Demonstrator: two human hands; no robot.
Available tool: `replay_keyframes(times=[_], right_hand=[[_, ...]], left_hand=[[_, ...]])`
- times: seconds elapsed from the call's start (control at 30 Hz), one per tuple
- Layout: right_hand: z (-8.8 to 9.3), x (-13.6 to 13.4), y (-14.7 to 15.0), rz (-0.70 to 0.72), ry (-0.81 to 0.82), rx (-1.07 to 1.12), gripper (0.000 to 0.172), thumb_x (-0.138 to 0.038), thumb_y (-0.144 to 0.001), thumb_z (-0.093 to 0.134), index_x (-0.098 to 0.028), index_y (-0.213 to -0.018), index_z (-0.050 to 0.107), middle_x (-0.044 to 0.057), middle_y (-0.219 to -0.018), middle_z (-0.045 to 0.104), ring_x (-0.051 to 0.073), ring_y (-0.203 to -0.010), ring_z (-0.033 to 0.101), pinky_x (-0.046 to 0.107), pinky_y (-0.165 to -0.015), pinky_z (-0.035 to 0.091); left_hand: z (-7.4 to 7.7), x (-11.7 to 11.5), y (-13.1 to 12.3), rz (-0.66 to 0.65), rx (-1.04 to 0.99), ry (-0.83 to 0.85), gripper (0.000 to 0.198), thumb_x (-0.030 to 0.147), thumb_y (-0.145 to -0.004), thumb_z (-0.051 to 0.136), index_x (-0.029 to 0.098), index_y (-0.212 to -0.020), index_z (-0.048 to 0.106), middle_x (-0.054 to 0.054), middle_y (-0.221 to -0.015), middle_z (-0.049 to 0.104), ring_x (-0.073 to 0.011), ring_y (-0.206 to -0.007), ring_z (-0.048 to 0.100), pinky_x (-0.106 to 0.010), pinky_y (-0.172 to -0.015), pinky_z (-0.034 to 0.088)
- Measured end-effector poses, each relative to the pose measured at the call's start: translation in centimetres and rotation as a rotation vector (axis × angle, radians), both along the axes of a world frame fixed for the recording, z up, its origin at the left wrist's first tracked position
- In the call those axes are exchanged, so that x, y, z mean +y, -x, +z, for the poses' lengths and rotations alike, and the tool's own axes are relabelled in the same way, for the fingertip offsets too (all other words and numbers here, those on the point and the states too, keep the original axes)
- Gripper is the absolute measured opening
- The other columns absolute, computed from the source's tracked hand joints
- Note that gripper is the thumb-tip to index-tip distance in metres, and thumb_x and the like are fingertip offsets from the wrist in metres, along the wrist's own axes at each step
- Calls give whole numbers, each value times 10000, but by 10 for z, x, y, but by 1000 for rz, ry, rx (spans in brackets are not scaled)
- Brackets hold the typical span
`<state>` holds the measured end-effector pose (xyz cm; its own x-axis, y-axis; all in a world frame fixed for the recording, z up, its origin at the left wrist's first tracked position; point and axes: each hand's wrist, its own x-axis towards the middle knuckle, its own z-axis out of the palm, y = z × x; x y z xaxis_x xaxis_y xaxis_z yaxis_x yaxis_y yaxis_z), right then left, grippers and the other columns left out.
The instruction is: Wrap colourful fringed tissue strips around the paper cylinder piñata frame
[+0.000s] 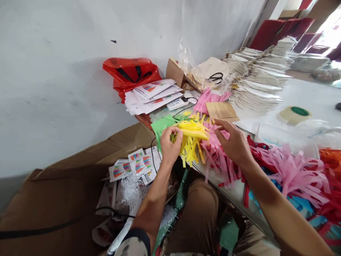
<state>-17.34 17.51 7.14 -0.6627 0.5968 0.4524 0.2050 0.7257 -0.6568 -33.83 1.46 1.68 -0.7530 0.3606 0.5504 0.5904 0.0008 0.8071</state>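
My left hand (172, 144) pinches one end of a yellow tissue-paper tassel (193, 129), whose cut strips hang down over the table edge. To the right of it, my right hand (231, 140) is off the yellow paper, thumb and fingers apart with nothing visible between them. Green fringed tissue paper (162, 126) lies just behind my left hand. Pink tissue strips (217, 156) spread under and beside my right hand. A brown paper envelope (222, 111) lies just beyond its fingertips.
Printed cards (154, 94), a red plastic bag (130, 73) and black-handled scissors (215, 78) lie toward the wall. Paper stacks (261, 78) and a tape roll (295, 113) are at right, above more pink tassels (295, 172). A cardboard box (66, 192) with cards stands at left.
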Motion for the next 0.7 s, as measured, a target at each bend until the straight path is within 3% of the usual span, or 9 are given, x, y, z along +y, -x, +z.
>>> replay_keyframes(times=[0.1,0.23,0.33,0.4,0.53,0.6,0.7], right_hand=[[-2,-36,-53,-65,-57,57,93,-314,-978,691,-245,-966,752,22,-946,780,199,-860,712,345,-832,526],[-25,-80,-149,-263,-128,-12,234,-315,-988,714,-229,-785,635,-10,-756,681,154,-703,614,310,-712,460],[-43,-97,-235,-560,-240,-185,227,-315,-1031,639,-220,-825,660,25,-820,711,186,-794,640,342,-789,461],[-50,-107,-293,-792,-346,-416,207,-344,-1045,589,-210,-1005,742,86,-980,745,247,-933,664,386,-836,448],[-60,-128,-384,-1236,-399,-848,430,-391,-1013,561,-150,-1336,709,206,-1197,717,349,-1004,635,417,-755,357],[-68,-134,-413,-1308,-367,-926,457,-417,-1002,557,-140,-1327,719,220,-1168,725,344,-934,621,403,-706,297],[-81,-132,-440,-1264,-354,-938,364,-407,-1018,504,-201,-1057,801,178,-1026,761,319,-864,609,400,-691,248]], left_hand=[[1,-2,-5,56,89,40,108,302,-963,641,220,-896,664,-13,-913,697,-179,-891,619,-316,-883,480],[-7,-3,-7,115,50,71,142,335,-948,649,199,-933,688,-11,-899,695,-172,-855,615,-304,-809,483],[-23,6,4,171,29,56,157,353,-882,715,200,-910,703,2,-851,689,-154,-752,575,-296,-713,454],[-31,15,12,171,14,2,138,294,-804,747,208,-905,709,5,-819,691,-153,-715,581,-289,-667,435],[-31,24,13,120,0,-83,182,300,-713,768,226,-852,678,17,-736,667,-145,-605,559,-297,-604,444],[-26,24,9,66,-53,-86,199,331,-713,765,241,-849,651,44,-687,635,-136,-533,551,-297,-553,459],[-20,27,3,0,-133,-50,226,382,-752,762,262,-882,621,87,-652,608,-117,-451,536,-278,-485,462]])
